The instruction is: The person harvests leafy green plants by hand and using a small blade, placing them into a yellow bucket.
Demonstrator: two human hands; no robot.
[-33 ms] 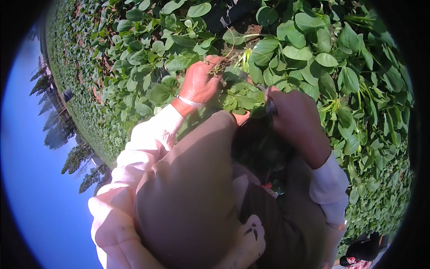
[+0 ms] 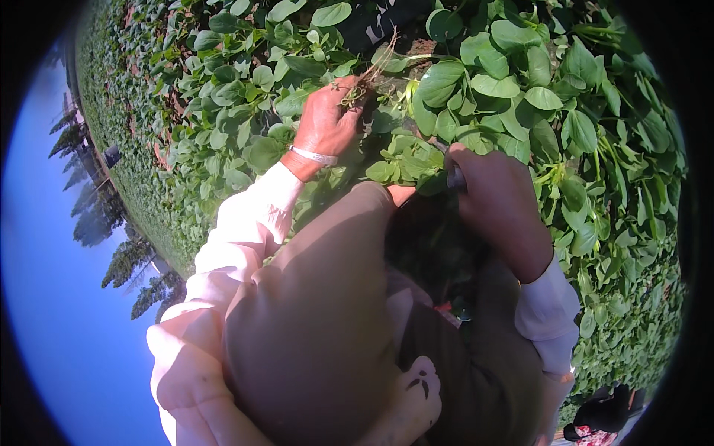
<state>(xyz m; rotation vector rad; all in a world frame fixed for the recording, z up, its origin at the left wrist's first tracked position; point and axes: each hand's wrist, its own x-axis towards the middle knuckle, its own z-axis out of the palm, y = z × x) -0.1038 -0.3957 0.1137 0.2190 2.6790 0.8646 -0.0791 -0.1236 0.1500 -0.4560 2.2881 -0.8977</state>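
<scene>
My left hand (image 2: 326,123), with a pale band round its wrist, is closed on a small bunch of pulled weeds (image 2: 355,97). Their thin brown roots stick up past the knuckles. To the right, my right hand (image 2: 500,197) is wrapped round the grey handle of a hand tool (image 2: 455,178). A thin dark shaft runs from it toward the leaves between my hands; its working end is hard to make out among them. Broad-leaved green plants (image 2: 409,163) grow just below and between the two hands.
Dense leafy crop plants (image 2: 513,82) surround me, with bits of brown soil (image 2: 416,48) showing at the top. My bent knee (image 2: 320,260) fills the lower middle. Trees (image 2: 97,215) stand at far left. Something dark with a red-patterned part (image 2: 602,416) is at lower right.
My left hand has shifted slightly left, and the weed roots now point more upright. My right hand has moved a little to the right with the tool.
</scene>
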